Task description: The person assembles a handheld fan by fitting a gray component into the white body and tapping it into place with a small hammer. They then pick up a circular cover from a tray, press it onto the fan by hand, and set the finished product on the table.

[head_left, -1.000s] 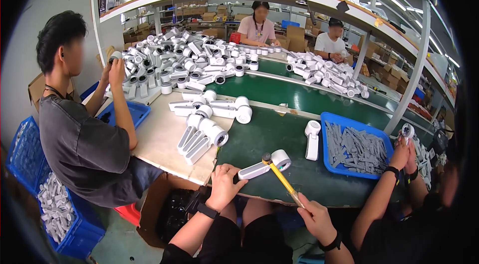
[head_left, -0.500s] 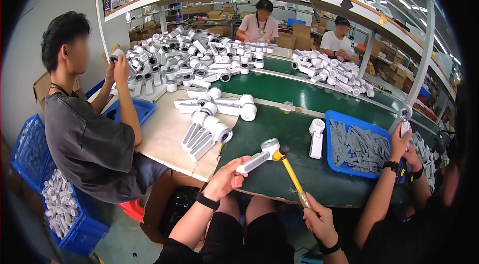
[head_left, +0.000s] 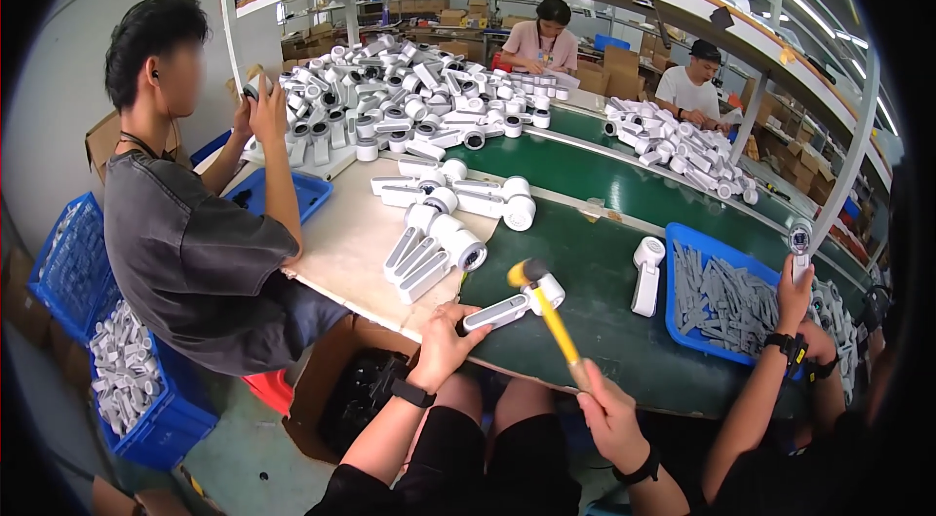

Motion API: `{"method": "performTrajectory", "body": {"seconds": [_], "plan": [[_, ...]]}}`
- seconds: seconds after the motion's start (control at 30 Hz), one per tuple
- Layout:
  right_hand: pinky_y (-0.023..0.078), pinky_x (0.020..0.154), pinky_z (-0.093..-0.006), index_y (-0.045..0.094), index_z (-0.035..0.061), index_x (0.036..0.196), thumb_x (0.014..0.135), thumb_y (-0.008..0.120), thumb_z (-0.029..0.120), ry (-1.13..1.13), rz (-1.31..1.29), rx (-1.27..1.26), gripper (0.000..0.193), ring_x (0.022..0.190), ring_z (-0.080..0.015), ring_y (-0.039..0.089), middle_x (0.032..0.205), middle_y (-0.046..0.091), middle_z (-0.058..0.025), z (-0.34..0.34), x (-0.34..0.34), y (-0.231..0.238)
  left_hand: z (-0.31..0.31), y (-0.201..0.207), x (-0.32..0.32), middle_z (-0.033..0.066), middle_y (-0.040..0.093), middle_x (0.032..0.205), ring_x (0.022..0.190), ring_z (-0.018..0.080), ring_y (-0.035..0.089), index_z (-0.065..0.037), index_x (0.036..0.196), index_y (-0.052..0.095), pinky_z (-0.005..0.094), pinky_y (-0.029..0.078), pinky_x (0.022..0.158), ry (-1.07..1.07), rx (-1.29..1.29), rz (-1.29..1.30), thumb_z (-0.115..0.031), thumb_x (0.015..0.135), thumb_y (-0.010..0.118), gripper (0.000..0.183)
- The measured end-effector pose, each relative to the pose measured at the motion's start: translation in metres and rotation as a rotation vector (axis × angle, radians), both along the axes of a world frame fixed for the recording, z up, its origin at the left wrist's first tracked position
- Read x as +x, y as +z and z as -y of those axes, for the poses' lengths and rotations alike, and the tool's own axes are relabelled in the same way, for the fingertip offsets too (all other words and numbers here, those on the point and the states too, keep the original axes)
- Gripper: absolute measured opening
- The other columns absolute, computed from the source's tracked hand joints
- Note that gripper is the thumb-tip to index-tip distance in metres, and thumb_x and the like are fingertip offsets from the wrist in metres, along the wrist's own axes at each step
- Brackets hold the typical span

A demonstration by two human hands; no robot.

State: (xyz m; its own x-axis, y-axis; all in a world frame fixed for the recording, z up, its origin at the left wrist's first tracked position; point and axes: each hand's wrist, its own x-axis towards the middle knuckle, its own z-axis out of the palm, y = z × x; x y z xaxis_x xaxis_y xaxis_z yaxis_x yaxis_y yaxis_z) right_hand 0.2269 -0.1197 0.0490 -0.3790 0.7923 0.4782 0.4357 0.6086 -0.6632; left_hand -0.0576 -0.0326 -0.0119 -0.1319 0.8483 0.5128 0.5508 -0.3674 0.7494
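White plastic handheld device with a round head and a grey-inlaid handle (head_left: 499, 313): located at the near side of the dark green tabletop (head_left: 590, 340), its head pointing away and to the right. Whether it lies fully flat or is slightly lifted cannot be told.

Hands: the left hand (head_left: 444, 348) grasps the end of the device's handle. The right hand (head_left: 608, 411) is closed around the lower shaft of a yellow-handled hammer with a dark head (head_left: 554, 323). The hammer crosses in front of the device's round head; the striking end is blurred, and contact cannot be confirmed.

Surroundings: a second white device (head_left: 645, 282) lies apart, near a blue plastic tray (head_left: 670, 282) filled with grey plastic strips (head_left: 721, 303). A cluster of white devices (head_left: 425, 258) lies to the left, mostly on a beige board (head_left: 336, 270).

Assessment: the step in hand is judged to be tapping the device. Sound practice would bed it firmly on the tabletop so that it cannot rock or skid, and keep the left fingers at the handle's end, clear of the strike. Short, light, square taps are advised; a heavy or glancing blow could mark or crack the casing.
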Motion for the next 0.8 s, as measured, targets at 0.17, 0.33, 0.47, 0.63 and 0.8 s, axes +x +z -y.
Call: {"method": "performTrajectory", "body": {"seconds": [0.17,0.33,0.47,0.63,0.8], "plan": [[0.045,0.065,-0.0277,0.05,-0.0015,0.139,0.092,0.06,0.001,-0.001,0.069,-0.166,0.048,0.068,-0.0145,0.053,0.081,0.056,-0.009,0.005,0.003,0.008,0.002,0.003,-0.002,0.0149,0.068,0.091,0.093,0.0344,0.062,-0.004,0.097,0.072,0.041,0.049,0.085,0.0,-0.048,0.047,-0.019,0.075,0.081,0.028],[0.045,0.066,-0.0282,0.05,-0.0005,0.139,0.092,0.06,0.001,-0.016,0.08,-0.186,0.048,0.068,-0.0171,0.053,0.079,0.055,-0.0096,-0.002,-0.006,-0.002,0.001,0.004,0.003,0.0146,0.068,0.091,0.092,0.0341,0.062,-0.004,0.096,0.072,0.0408,0.049,0.085,0.004,-0.046,0.051,-0.019,0.075,0.081,0.027],[0.047,0.071,-0.0285,0.05,-0.0005,0.139,0.093,0.061,0.002,0.001,0.093,-0.179,0.048,0.072,-0.0206,0.058,0.085,0.06,-0.0133,0.008,-0.013,0.012,0.002,0.002,0.0,0.0144,0.067,0.088,0.091,0.0337,0.062,-0.004,0.096,0.072,0.0407,0.049,0.083,0.024,-0.022,0.023,-0.02,0.075,0.081,0.028],[0.052,0.083,-0.0347,0.053,0.005,0.138,0.093,0.063,0.008,0.125,0.126,-0.191,0.046,0.093,-0.033,0.066,0.11,0.065,-0.0196,0.01,-0.021,0.005,-0.004,-0.008,-0.002,0.0147,0.063,0.083,0.087,0.0344,0.061,-0.003,0.09,0.07,0.0417,0.049,0.079,0.071,-0.042,0.008,-0.02,0.073,0.082,0.027],[0.05,0.077,-0.032,0.053,0.0021,0.138,0.092,0.063,0.004,0.079,0.069,-0.114,0.047,0.084,-0.0278,0.064,0.101,0.065,-0.0163,0.01,-0.017,-0.002,0.0,-0.002,-0.001,0.0141,0.065,0.086,0.086,0.0314,0.062,-0.002,0.093,0.07,0.039,0.05,0.079,0.033,-0.071,0.012,-0.022,0.074,0.083,0.031]]}}
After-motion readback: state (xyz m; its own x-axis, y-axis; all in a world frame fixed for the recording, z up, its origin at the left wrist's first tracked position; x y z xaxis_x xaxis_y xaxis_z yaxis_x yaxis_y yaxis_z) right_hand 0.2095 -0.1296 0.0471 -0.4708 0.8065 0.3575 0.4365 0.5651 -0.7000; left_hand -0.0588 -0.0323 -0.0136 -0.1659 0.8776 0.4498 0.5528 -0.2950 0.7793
